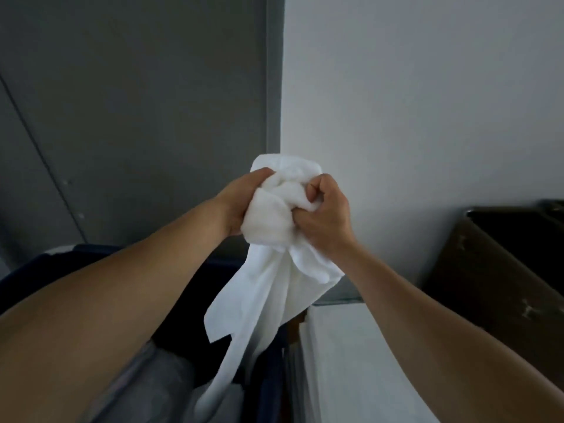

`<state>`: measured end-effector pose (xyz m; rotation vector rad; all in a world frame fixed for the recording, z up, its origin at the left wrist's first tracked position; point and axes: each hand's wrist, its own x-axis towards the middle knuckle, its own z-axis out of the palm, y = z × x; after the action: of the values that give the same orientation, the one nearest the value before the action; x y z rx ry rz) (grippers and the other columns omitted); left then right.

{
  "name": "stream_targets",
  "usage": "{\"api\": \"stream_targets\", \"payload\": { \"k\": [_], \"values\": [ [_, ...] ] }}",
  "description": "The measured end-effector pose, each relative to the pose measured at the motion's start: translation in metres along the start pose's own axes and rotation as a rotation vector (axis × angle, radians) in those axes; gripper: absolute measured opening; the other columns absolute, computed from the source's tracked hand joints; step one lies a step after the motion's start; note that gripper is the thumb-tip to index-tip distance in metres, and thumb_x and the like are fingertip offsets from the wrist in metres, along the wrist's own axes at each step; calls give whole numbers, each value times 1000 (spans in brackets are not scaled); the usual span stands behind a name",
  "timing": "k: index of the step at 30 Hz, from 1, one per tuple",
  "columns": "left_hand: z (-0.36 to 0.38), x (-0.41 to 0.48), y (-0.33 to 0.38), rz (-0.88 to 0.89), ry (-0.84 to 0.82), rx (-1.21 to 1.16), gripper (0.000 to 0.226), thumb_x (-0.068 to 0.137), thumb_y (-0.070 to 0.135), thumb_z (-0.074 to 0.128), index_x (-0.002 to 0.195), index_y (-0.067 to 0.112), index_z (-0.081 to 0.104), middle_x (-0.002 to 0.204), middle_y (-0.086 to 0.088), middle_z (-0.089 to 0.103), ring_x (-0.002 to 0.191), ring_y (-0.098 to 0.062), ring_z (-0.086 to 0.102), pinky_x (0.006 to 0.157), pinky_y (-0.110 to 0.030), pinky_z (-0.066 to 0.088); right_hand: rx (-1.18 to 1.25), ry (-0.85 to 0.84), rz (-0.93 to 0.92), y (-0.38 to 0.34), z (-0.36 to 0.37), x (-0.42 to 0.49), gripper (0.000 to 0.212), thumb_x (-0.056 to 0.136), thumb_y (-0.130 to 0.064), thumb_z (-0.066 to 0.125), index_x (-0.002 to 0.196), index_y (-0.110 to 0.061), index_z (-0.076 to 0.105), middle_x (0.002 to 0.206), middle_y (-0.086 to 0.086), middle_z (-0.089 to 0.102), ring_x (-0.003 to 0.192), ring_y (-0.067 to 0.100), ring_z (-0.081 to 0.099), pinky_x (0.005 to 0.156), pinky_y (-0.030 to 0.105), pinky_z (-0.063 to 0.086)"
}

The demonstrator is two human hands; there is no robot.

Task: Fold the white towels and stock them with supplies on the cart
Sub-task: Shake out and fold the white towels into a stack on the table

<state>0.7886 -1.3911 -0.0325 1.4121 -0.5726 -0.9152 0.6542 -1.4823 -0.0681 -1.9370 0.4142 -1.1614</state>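
A white towel (pixel 268 270) hangs bunched in the air in front of me, its loose end trailing down into a dark blue bin (pixel 91 254) at the lower left. My left hand (pixel 238 203) grips the bunched top of the towel from the left. My right hand (pixel 326 212) grips the same bunch from the right, fingers curled into the cloth. Both hands are close together, almost touching through the towel.
A grey door or panel (pixel 137 102) fills the upper left beside a white wall (pixel 427 102). A white flat surface (pixel 351 361) lies at the lower right. A dark brown box-like container (pixel 503 270) stands at the far right.
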Motion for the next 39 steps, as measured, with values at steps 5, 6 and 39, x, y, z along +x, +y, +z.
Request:
{"api": "stream_targets", "payload": {
  "k": [5, 6, 39],
  "values": [
    [94, -14, 69, 215, -71, -64, 23, 85, 29, 61, 67, 17, 67, 62, 0, 62, 59, -17, 62, 52, -24, 50, -115, 182, -234, -57, -97, 36, 29, 65, -18, 61, 69, -30, 35, 74, -12, 44, 63, -6, 45, 59, 8, 35],
    [109, -16, 78, 241, -91, -79, 20, 84, 29, 62, 69, 16, 67, 62, -1, 62, 59, -17, 62, 53, -24, 50, -141, 212, -277, -66, -113, 40, 31, 66, -17, 62, 68, -31, 34, 74, -12, 44, 65, -7, 46, 60, 8, 35],
    [248, -34, -23, 348, 18, 582, 16, 77, 18, 58, 92, 22, 61, 86, -1, 66, 77, -20, 63, 62, -35, 53, 247, -416, 474, 59, -290, -24, 36, 81, -28, 81, 114, -19, 68, 113, 3, 74, 109, 24, 68, 83, 35, 59]
  ]
}}
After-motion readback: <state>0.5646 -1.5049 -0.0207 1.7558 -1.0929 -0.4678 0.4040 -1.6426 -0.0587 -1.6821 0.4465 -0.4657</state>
